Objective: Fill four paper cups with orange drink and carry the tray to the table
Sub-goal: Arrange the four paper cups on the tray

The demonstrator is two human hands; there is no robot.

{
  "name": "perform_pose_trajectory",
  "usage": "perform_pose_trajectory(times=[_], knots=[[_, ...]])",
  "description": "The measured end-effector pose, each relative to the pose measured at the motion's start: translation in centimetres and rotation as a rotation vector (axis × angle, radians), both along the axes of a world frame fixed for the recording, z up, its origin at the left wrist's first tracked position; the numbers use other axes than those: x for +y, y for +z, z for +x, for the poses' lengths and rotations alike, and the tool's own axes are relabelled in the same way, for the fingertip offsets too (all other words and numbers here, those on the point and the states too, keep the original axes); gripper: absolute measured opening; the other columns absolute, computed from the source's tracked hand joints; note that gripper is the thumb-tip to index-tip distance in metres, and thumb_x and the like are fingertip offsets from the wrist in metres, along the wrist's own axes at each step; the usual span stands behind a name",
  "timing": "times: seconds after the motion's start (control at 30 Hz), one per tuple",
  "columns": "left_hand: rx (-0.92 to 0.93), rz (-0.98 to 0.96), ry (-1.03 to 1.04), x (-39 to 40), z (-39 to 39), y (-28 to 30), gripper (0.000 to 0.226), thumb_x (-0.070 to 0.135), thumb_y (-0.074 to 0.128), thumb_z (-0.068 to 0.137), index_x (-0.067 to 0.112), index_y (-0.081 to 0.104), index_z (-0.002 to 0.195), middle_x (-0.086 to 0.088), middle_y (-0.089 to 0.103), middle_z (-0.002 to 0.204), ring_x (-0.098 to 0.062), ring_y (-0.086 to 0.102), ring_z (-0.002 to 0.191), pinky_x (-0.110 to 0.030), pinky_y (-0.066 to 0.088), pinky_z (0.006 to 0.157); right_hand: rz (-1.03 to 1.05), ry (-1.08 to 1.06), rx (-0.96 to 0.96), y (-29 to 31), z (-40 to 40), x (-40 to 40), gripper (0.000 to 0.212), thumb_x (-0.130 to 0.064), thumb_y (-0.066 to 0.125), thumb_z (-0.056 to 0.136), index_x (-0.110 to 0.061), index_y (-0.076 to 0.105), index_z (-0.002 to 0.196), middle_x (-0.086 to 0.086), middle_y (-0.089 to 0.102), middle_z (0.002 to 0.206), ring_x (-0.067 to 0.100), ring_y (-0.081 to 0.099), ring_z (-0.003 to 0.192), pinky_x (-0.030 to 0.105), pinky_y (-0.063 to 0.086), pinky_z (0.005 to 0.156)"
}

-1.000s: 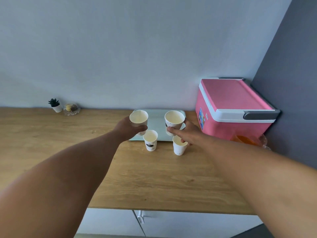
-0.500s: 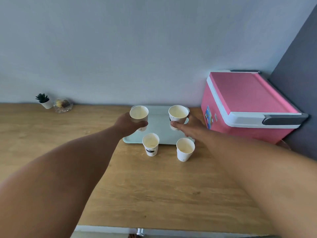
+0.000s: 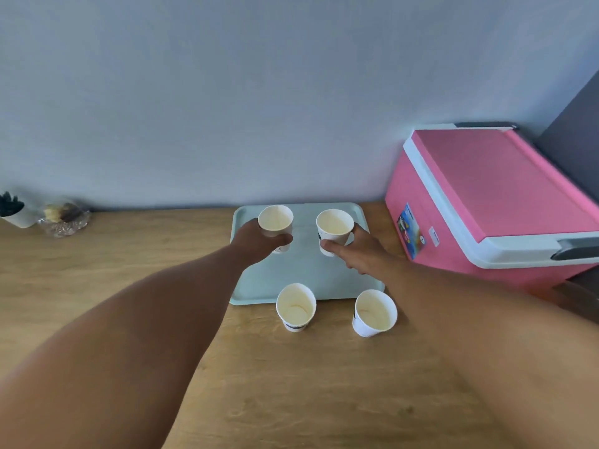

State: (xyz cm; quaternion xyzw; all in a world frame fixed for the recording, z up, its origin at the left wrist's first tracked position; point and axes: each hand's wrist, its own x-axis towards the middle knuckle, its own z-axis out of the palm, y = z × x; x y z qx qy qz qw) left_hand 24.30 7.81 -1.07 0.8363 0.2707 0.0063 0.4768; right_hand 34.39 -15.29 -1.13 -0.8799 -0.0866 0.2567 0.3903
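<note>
**Cups going onto the tray, none filled**

The left hand (image 3: 259, 239) grips one empty cup (image 3: 276, 223) over the tray (image 3: 293, 280); the right hand (image 3: 358, 251) pinches another cup (image 3: 334, 229) beside it. Two more cups (image 3: 296, 306) stand on the table (image 3: 129, 260) just before the tray. The pink cooler (image 3: 486, 202) stays closed. Filling and carrying likely remain.

The left hand (image 3: 259, 239) covers the lower wall of the cup (image 3: 276, 222) it grips, so whether that cup's base touches the tray (image 3: 304, 277) cannot be told. The same holds under the right hand (image 3: 355, 251) and its cup (image 3: 334, 226). The pink cooler (image 3: 486, 202) at the worktop's right end is cut by the frame's right edge. At the far left corner, a blurred small plant pot (image 3: 14, 212) is clipped, and the glass dish (image 3: 63, 218) contents are unreadable.
</note>
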Motion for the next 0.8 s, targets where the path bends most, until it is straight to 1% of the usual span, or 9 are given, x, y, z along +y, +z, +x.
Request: perform_pose_trajectory(times=[0.17,0.23,0.37,0.43,0.47,0.57,0.67,0.73,0.8], knots=[[0.021,0.028,0.038,0.1,2.4,-2.1,0.048,0.049,0.085,0.069,0.03,0.069,0.111,0.009,0.073,0.104,-0.017,0.066,0.102,-0.035,0.051,0.092,-0.015,0.029,0.028,-1.2,3.1,0.7,0.079,-0.074,0.073,0.065,-0.045,0.048,0.134,-0.005,0.058,0.098,0.018,0.057,0.086,0.024,0.039,0.056],[0.034,0.028,0.062,0.0,3.0,-2.6,0.051,0.05,0.086,0.068,0.03,0.069,0.112,0.009,0.073,0.104,-0.017,0.066,0.102,-0.034,0.051,0.089,-0.023,0.052,0.034,-1.9,4.1,1.2,0.08,-0.074,0.073,0.066,-0.045,0.047,0.136,-0.006,0.06,0.1,0.019,0.059,0.088,0.025,0.042,0.059],[0.04,0.025,0.082,-0.2,4.3,-3.3,0.057,0.05,0.088,0.064,0.03,0.067,0.113,0.01,0.073,0.104,-0.016,0.066,0.1,-0.029,0.048,0.081,-0.021,0.092,0.009,-3.5,5.6,1.9,0.078,-0.068,0.076,0.073,-0.041,0.048,0.14,-0.009,0.065,0.123,0.021,0.063,0.108,0.032,0.052,0.079],[0.044,0.029,0.098,-0.4,4.5,-3.5,0.058,0.046,0.089,0.067,0.028,0.066,0.117,0.008,0.072,0.107,-0.015,0.064,0.1,-0.027,0.044,0.08,-0.014,0.105,-0.012,-4.1,6.1,2.2,0.077,-0.066,0.078,0.075,-0.04,0.048,0.141,-0.01,0.064,0.128,0.02,0.061,0.115,0.035,0.053,0.093],[0.048,0.034,0.107,-0.5,4.6,-3.7,0.059,0.045,0.09,0.068,0.027,0.066,0.118,0.008,0.071,0.108,-0.015,0.064,0.101,-0.027,0.043,0.081,-0.012,0.114,-0.016,-4.2,6.3,2.3,0.077,-0.065,0.078,0.077,-0.039,0.047,0.142,-0.01,0.063,0.128,0.019,0.059,0.116,0.035,0.052,0.096],[0.053,0.036,0.132,-0.6,4.8,-3.8,0.062,0.044,0.091,0.067,0.026,0.064,0.12,0.008,0.07,0.11,-0.015,0.063,0.103,-0.026,0.042,0.081,-0.003,0.138,-0.023,-4.4,6.9,2.7,0.077,-0.065,0.078,0.077,-0.039,0.046,0.143,-0.011,0.059,0.123,0.018,0.057,0.114,0.033,0.049,0.095],[0.075,0.015,0.132,-0.8,5.1,-3.9,0.07,0.045,0.094,0.061,0.026,0.062,0.122,0.008,0.069,0.112,-0.016,0.062,0.105,-0.027,0.043,0.083,-0.003,0.168,-0.012,-4.4,7.3,2.7,0.078,-0.064,0.078,0.077,-0.037,0.046,0.144,-0.012,0.057,0.122,0.015,0.054,0.111,0.031,0.044,0.092],[0.093,0.028,0.119,-1.0,5.0,-3.7,0.077,0.043,0.096,0.059,0.024,0.06,0.124,0.006,0.067,0.115,-0.018,0.062,0.109,-0.029,0.044,0.085,-0.025,0.188,0.009,-4.3,7.4,2.4,0.081,-0.064,0.08,0.076,-0.035,0.047,0.144,-0.011,0.058,0.123,0.017,0.058,0.116,0.032,0.046,0.093],[0.135,0.039,0.144,-1.2,4.3,-3.3,0.091,0.042,0.095,0.061,0.018,0.051,0.136,0.0,0.063,0.127,-0.022,0.058,0.119,-0.031,0.046,0.09,-0.079,0.202,0.024,-4.1,7.2,2.0,0.086,-0.068,0.079,0.073,-0.032,0.045,0.144,-0.008,0.06,0.125,0.02,0.061,0.116,0.035,0.052,0.094]])
